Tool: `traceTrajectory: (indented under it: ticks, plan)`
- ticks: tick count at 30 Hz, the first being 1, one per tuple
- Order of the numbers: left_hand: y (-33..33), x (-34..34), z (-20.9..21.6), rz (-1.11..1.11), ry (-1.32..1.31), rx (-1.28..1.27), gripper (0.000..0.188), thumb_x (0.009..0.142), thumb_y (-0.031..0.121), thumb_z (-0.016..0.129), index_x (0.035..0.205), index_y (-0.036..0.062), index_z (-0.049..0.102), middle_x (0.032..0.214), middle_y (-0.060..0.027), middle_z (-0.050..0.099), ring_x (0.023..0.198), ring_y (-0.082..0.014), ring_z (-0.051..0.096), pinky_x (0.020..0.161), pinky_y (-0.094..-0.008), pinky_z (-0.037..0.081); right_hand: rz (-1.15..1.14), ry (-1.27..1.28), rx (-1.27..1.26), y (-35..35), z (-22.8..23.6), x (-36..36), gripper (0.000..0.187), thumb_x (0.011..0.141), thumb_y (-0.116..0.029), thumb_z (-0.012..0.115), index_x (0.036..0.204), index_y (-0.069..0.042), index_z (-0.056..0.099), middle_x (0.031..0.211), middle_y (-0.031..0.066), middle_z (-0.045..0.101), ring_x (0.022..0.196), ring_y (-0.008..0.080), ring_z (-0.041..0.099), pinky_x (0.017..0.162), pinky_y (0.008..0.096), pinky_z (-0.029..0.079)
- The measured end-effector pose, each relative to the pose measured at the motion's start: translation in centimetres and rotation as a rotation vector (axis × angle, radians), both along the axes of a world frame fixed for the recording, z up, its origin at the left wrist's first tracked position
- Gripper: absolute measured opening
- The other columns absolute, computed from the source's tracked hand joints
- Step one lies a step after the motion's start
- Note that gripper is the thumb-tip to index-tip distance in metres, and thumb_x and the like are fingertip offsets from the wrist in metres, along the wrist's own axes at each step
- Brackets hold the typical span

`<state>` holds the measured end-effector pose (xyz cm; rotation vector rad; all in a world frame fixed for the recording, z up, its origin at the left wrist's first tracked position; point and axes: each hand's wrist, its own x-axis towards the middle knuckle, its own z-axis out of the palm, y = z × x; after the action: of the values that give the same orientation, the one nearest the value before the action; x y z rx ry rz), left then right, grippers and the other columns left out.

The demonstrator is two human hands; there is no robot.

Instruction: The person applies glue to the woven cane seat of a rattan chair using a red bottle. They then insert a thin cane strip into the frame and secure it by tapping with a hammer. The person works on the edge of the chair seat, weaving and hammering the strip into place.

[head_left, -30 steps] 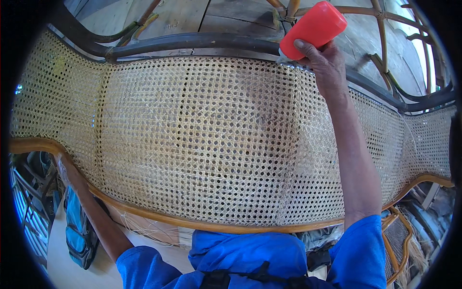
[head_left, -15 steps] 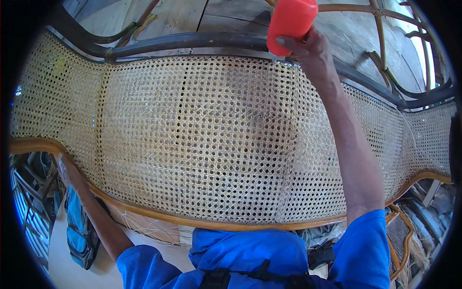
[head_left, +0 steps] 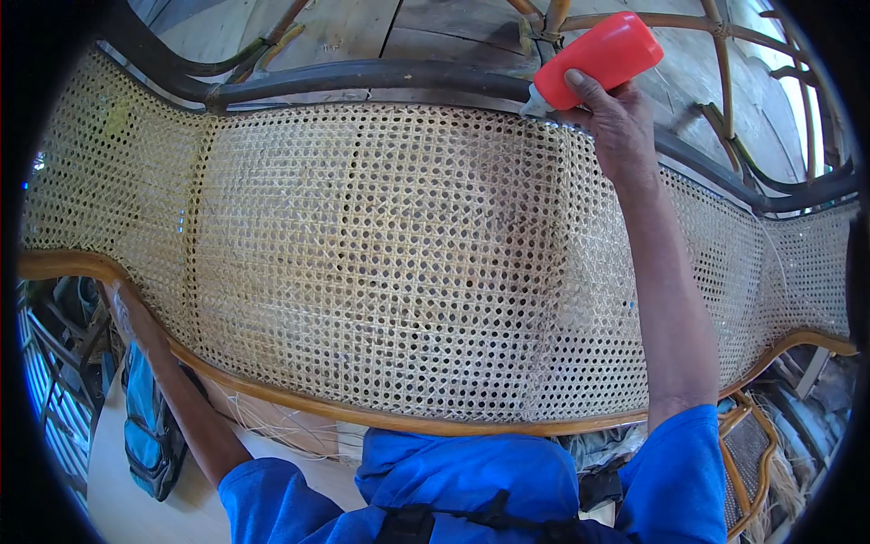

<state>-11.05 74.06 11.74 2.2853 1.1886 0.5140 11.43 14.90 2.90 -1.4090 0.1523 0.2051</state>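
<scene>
My right hand [head_left: 623, 129] is wrapped round a red squeeze bottle [head_left: 612, 56], thumb along its side. The bottle is tilted, and its pale nozzle [head_left: 533, 103] points down at the far edge of a woven cane panel [head_left: 381, 254]. There the cane meets a dark curved pole [head_left: 362, 80]; whether the tip touches is too small to tell. Over on the left, my left hand [head_left: 125, 304] is at the near brown wooden rail [head_left: 272, 399] of the panel. The rail hides its fingers.
Beyond the panel, bent rattan poles [head_left: 720, 82] rise over grey floorboards [head_left: 453, 45]. Below the left forearm lies a blue and black backpack [head_left: 149, 435]. Loose cane strands [head_left: 281, 426] lie under the near rail, and another cane-and-wood piece [head_left: 748, 453] stands at lower right.
My right hand has shifted right and slightly nearer. The bottle has swung over to the right, so its nozzle now shows at the panel's far edge. The left arm has hardly moved.
</scene>
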Motion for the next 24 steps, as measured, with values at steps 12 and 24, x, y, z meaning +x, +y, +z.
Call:
traceTrajectory:
  ticks: [12,24]
  plan:
    - [0.5,-0.2,-0.3,-0.016,-0.054,-0.018,0.061,0.096,0.049,0.039,0.123,-0.0053,0.051,0.114,-0.0108,0.055,0.104,-0.0202,0.049,0.094,-0.0324,0.036,0.088,-0.027,-0.267,0.7,0.1,0.1,0.042,0.082,-0.022,0.072,0.112,0.002,0.054,0.102,0.0126,0.064,0.087,0.0178,0.066,0.070,0.0297,0.056]
    - [1.1,-0.4,-0.4,-0.040,-0.065,-0.044,0.059,0.096,0.045,0.042,0.130,-0.0026,0.047,0.123,-0.0093,0.053,0.110,-0.0211,0.048,0.097,-0.0327,0.035,-0.091,-0.031,0.147,2.0,-0.5,-1.4,0.034,0.082,-0.011,0.071,0.110,-0.001,0.056,0.101,0.0102,0.065,0.087,0.0187,0.067,0.069,0.0292,0.058]
